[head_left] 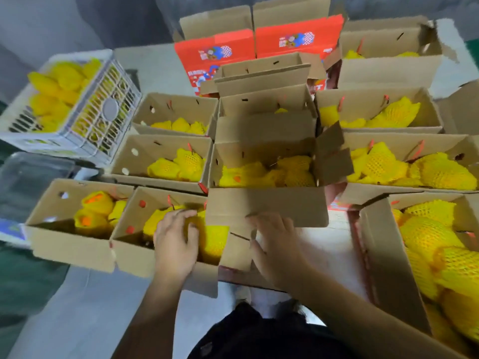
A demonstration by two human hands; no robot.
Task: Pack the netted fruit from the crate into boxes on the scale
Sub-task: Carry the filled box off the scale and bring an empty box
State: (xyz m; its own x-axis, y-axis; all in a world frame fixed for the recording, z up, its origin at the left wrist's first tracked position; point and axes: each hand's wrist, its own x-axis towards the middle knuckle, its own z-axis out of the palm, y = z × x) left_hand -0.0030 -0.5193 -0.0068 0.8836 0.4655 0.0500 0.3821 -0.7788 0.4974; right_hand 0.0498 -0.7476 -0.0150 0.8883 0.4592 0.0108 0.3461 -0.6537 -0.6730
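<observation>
Here the netted fruit (199, 237) under the left hand (176, 244) lies in the near cardboard box (134, 255), just left of centre; the hand's curled fingers grip the top of that yellow-netted piece, and the palm hides most of it. More netted fruit shows in the white slatted crate (77, 125) at far left, seen partly through its side bars, too blurred to count. The right hand (274, 244) rests with fingers spread and fairly straight against the front flap of the central box (267, 211), thumb beside a small side flap; whether it presses or only touches I cannot tell. That central box sits higher than its neighbours, with yellow fruit inside, and what carries it is hidden by its own flaps, so a scale cannot be made out. A pale surface (324, 244) shows just right of the right hand. Open boxes with netted fruit ring the centre on both sides; the one at the right edge (440, 255) is cut off by the frame. Red printed cartons (215, 55) stand behind, their print unreadable. Below, dark clothing (259, 338) and both forearms fill the bottom edge.
</observation>
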